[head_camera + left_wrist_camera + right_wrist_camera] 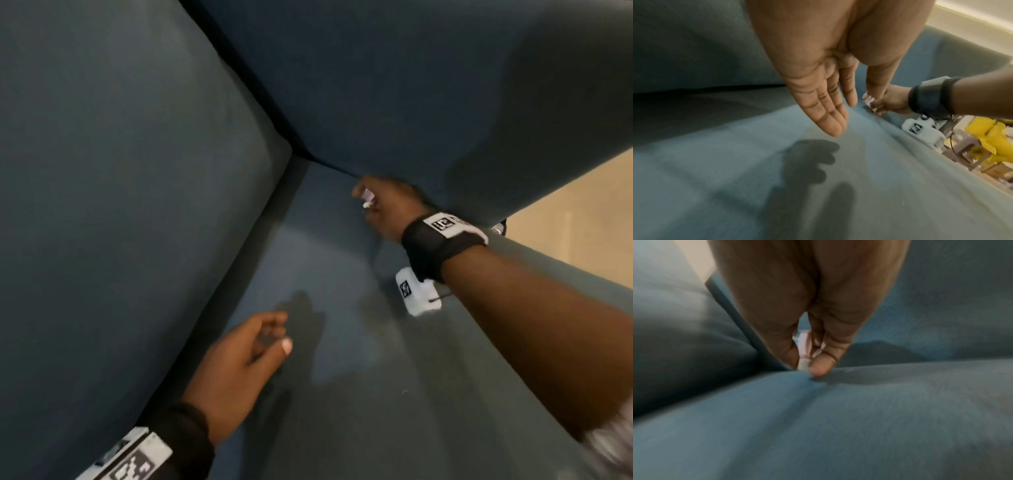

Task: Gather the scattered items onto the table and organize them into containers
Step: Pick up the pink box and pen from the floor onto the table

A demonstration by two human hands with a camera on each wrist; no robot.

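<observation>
My right hand is at the far corner of a blue-grey sofa seat, where the seat meets the armrest. Its thumb and fingers pinch a small pale pink and white object; the object shows only as a pale sliver in the head view and its kind is unclear. The object's tip touches the cushion. My left hand hovers above the seat nearer to me, fingers relaxed, holding nothing; in the left wrist view the left hand has straight fingers and casts a shadow on the fabric.
The sofa back cushion rises on the left and the armrest at the far right. Beyond the sofa edge, the left wrist view shows yellow items and a wooden piece on a light floor.
</observation>
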